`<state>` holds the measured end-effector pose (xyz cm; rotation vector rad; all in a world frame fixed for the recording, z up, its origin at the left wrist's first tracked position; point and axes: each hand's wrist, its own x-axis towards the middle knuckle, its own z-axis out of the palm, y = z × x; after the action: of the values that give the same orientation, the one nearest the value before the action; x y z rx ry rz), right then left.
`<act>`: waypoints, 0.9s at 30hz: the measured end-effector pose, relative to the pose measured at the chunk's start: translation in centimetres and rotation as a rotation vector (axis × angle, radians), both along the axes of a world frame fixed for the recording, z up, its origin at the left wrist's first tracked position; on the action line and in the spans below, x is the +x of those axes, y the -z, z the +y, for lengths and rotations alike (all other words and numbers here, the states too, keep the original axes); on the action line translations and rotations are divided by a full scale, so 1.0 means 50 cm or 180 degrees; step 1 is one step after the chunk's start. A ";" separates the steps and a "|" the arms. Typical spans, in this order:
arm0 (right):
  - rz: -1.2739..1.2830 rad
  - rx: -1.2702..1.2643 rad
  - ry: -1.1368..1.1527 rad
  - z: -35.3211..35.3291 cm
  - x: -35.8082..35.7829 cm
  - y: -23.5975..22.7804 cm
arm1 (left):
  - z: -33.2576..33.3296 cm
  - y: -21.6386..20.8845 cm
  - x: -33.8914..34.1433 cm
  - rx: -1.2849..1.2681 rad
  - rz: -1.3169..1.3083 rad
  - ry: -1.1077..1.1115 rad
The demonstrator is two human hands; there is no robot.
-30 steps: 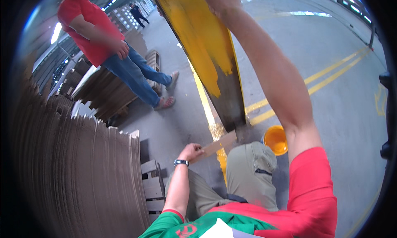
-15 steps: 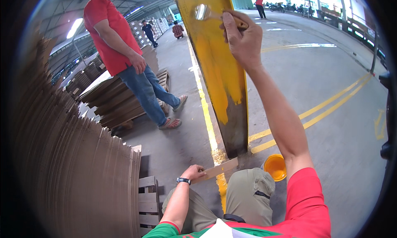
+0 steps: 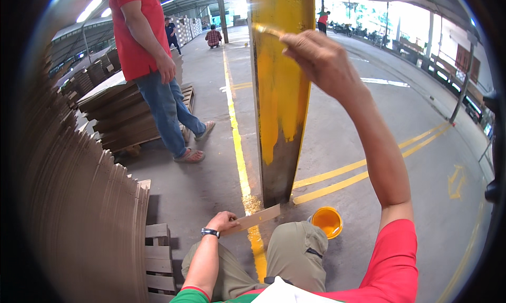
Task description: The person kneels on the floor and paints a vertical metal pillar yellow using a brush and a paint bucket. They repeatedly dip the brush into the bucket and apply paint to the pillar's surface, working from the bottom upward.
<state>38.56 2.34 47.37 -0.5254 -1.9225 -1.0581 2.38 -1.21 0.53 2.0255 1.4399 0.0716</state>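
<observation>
Evidently a coating step: right hand closed around a paintbrush, high before the steel column; bristle contact unclear. Left hand well apart, low, clasping a cardboard strip by the column's foot. Yellow paint ends raggedly above dark metal. Next stroke likely calls for loaded bristles; paint bucket just beside right knee.

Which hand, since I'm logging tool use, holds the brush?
The right hand, raised by the post, grips the brush; the left hand, lower down, holds a brown strip instead.
</observation>
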 end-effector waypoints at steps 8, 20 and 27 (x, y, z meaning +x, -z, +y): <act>-0.0298 0.0642 0.0299 0.045 -0.050 -0.115 | -0.004 -0.010 -0.003 0.0039 -0.0146 -0.0072; -0.0541 0.0741 0.0908 0.030 -0.070 -0.122 | -0.007 -0.019 -0.004 0.0032 -0.0146 -0.0134; -0.0190 0.0677 0.0360 0.002 -0.045 -0.089 | 0.001 -0.012 -0.005 -0.0025 -0.0118 -0.0108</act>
<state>36.32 2.46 51.82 -0.4912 -1.8209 -1.3468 2.11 -1.18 1.15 1.9834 1.4495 0.1172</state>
